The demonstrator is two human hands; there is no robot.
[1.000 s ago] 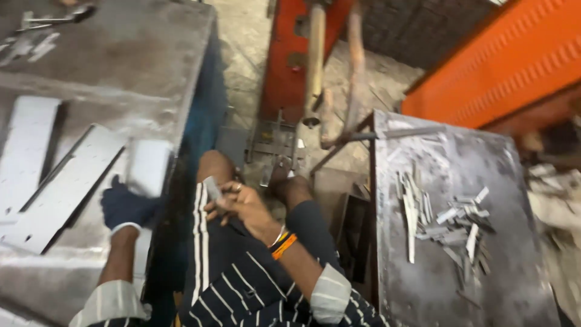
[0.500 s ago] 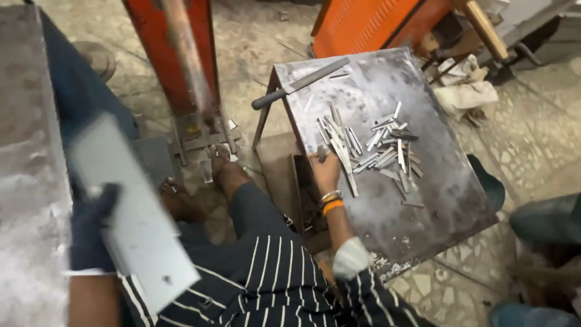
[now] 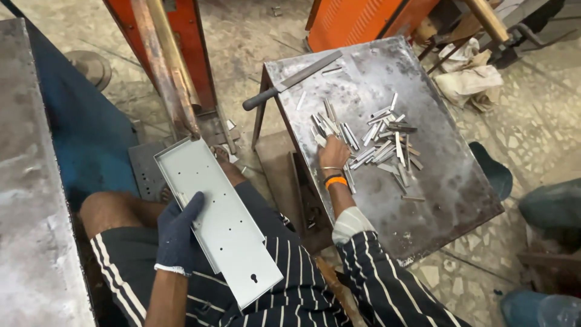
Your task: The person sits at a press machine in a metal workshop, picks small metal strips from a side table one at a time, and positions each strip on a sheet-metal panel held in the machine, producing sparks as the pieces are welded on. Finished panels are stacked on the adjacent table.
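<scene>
Gloved left hand (image 3: 178, 233) grips metal tray (image 3: 216, 219) mid-edge. Bare right hand (image 3: 333, 155) rests loosely open on metal strips (image 3: 378, 142) near the tabletop (image 3: 448, 181) edge; bare surface beyond.

A scuffed steel table (image 3: 423, 200) is seen on a tiled floor (image 3: 544, 145). A heap of short metal strips (image 3: 375, 142) is spread across its top, and a dark-handled file (image 3: 293, 79) is laid at its far corner, the handle overhanging the edge.

even, fairly bright overhead light; soft shadows, mild sheen on metal, sharp centre, slight edge stretching.
</scene>
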